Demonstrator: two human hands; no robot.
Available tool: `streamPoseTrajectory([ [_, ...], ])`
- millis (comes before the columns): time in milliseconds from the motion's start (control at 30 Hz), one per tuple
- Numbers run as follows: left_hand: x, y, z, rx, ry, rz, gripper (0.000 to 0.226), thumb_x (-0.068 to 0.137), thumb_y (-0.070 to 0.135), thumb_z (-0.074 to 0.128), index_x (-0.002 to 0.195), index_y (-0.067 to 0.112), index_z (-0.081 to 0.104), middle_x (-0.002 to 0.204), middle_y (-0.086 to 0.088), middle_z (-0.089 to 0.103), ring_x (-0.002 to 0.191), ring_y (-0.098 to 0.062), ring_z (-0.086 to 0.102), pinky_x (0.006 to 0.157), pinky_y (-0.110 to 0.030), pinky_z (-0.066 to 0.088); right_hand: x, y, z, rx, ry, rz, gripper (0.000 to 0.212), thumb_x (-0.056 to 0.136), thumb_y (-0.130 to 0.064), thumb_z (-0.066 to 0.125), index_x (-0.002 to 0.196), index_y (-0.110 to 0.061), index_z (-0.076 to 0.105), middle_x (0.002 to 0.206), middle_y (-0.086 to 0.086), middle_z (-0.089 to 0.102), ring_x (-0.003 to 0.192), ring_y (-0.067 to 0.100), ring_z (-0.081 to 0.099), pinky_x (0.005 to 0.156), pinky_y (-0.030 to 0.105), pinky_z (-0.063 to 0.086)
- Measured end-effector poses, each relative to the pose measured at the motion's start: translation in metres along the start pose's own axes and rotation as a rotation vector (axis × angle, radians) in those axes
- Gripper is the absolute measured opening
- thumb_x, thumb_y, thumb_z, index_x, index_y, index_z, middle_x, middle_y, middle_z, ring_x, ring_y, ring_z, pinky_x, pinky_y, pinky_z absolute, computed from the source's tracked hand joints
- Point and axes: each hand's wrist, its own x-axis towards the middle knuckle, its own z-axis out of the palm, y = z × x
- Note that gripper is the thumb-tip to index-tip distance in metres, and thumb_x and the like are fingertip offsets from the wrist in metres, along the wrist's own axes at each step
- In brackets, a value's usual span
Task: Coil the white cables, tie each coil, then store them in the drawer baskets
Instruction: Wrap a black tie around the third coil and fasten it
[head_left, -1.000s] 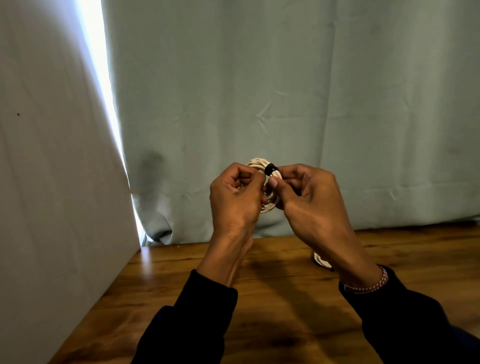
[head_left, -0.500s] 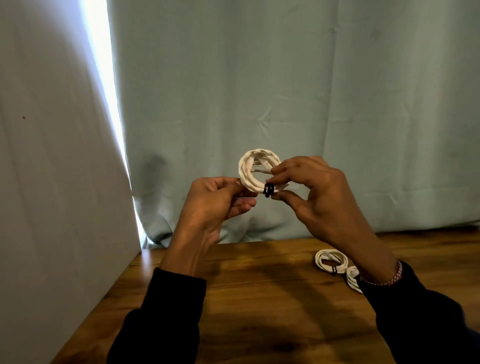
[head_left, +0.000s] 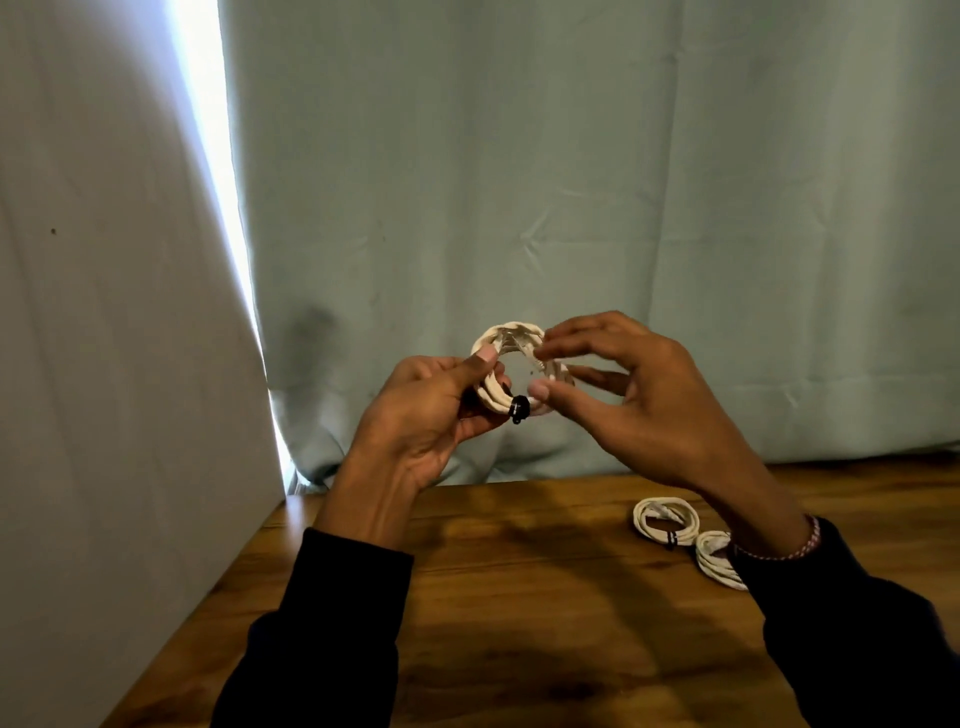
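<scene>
A coiled white cable (head_left: 511, 332), bound at its lower edge by a black tie (head_left: 519, 409), is held up in front of the curtain. My left hand (head_left: 434, 415) grips the coil's left side, thumb pressed on top of the loops. My right hand (head_left: 639, 402) is at the coil's right side with its fingers spread; the thumb and forefinger tips just touch the loops and look blurred. Two more tied white coils lie on the wooden table: one coil (head_left: 666, 519) is in full view, the other coil (head_left: 719, 564) is partly hidden by my right sleeve.
The wooden table (head_left: 519, 597) ends against a pale green curtain (head_left: 571, 208) at the back. A white panel (head_left: 104, 364) stands along the table's left side, with a bright gap of light beside it. No drawer or baskets are in view.
The coil has passed from my right hand's pinch into my left hand's grip. The black tie has turned from the top of the coil to its bottom. My right fingers have spread apart.
</scene>
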Motion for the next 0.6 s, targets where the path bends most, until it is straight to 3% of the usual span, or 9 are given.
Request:
streamPoseTrajectory([
  [67, -0.002, 0.000, 0.002, 0.030, -0.081, -0.007, 0.022, 0.095, 0.013, 0.062, 0.097, -0.009, 0.067, 0.072, -0.012, 0.066, 0.069, -0.022, 0.065, 0.083, -0.042, 0.059, 0.001, 0.001, 0.002, 0.017, 0.112, 0.151, 0.038, 0.084, -0.041, 0.074, 0.119, -0.025, 0.068, 0.121, -0.011, 0.063, 0.109, 0.004, 0.062, 0.090, 0.022, 0.054],
  [167, -0.007, 0.000, 0.006, -0.021, -0.207, -0.064, 0.009, 0.093, 0.002, 0.060, 0.093, -0.005, 0.065, 0.071, -0.013, 0.061, 0.063, -0.019, 0.062, 0.067, -0.032, 0.057, 0.001, 0.004, 0.003, 0.260, -0.036, 0.450, 0.040, 0.090, -0.029, 0.072, 0.128, -0.022, 0.061, 0.117, -0.002, 0.069, 0.094, 0.012, 0.072, 0.082, 0.035, 0.061],
  [267, -0.004, -0.004, 0.008, -0.043, -0.199, -0.079, 0.008, 0.093, -0.004, 0.054, 0.090, -0.005, 0.061, 0.071, -0.016, 0.056, 0.062, -0.022, 0.059, 0.063, -0.032, 0.055, 0.000, 0.006, 0.003, 0.276, -0.077, 0.451, 0.028, 0.090, -0.019, 0.073, 0.118, -0.020, 0.068, 0.105, -0.001, 0.073, 0.085, 0.013, 0.074, 0.078, 0.036, 0.063],
  [433, -0.002, -0.009, 0.013, 0.087, -0.163, -0.023, 0.006, 0.096, -0.002, 0.054, 0.102, 0.000, 0.054, 0.071, -0.014, 0.058, 0.059, -0.020, 0.059, 0.054, -0.031, 0.053, 0.001, 0.007, 0.007, 0.281, -0.109, 0.500, 0.025, 0.091, -0.012, 0.071, 0.114, -0.018, 0.064, 0.094, 0.003, 0.074, 0.083, 0.015, 0.074, 0.081, 0.040, 0.062],
  [600, 0.001, -0.010, 0.009, 0.010, -0.223, -0.165, 0.014, 0.089, -0.009, 0.054, 0.097, 0.003, 0.055, 0.070, -0.016, 0.060, 0.056, -0.020, 0.058, 0.054, -0.030, 0.047, 0.000, 0.006, 0.004, 0.340, -0.180, 0.557, 0.027, 0.086, -0.006, 0.075, 0.110, -0.012, 0.064, 0.096, 0.008, 0.072, 0.083, 0.021, 0.073, 0.075, 0.033, 0.062],
])
